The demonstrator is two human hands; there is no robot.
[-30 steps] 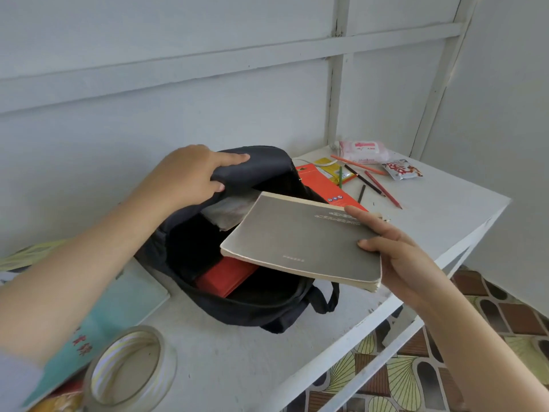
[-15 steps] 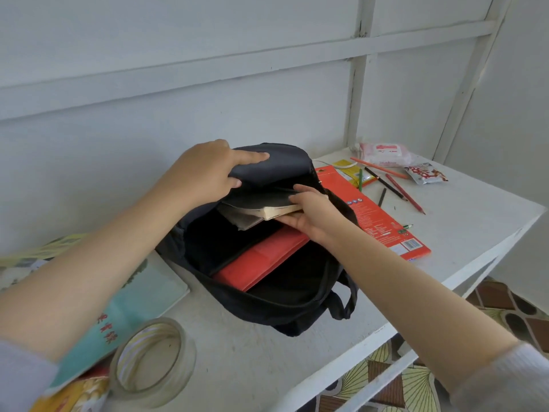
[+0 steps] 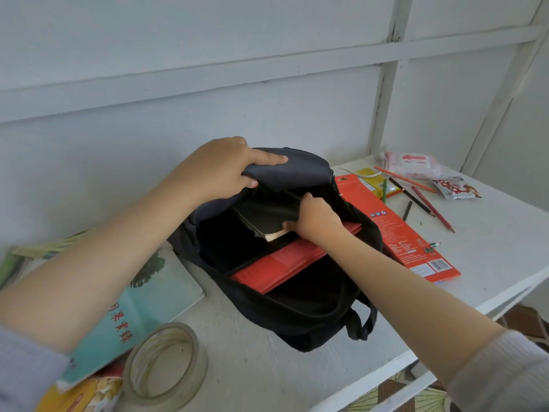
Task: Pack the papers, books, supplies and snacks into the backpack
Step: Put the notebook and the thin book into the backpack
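Note:
A black backpack (image 3: 297, 316) lies open on the white table (image 3: 490, 248). My left hand (image 3: 217, 171) grips its top flap and holds it up. My right hand (image 3: 315, 218) reaches inside and holds the corner of a grey book (image 3: 261, 218), which sits mostly inside the bag under the flap. A red book (image 3: 279, 266) lies slanted in the bag's opening below it. To the right of the bag lie a long red card pack (image 3: 401, 233), several pencils (image 3: 430, 209), a pink tissue pack (image 3: 413, 163) and a snack sachet (image 3: 454, 188).
A teal book (image 3: 139, 307) lies at the left under my forearm, with more papers (image 3: 38, 248) behind it. A roll of clear tape (image 3: 166, 367) and a yellow packet (image 3: 83, 394) sit at the near left. The table's edge runs diagonally at the lower right.
My right hand has carried the grey book from outside the bag into its opening and pushed it deeper under the flap. My left hand keeps the flap lifted.

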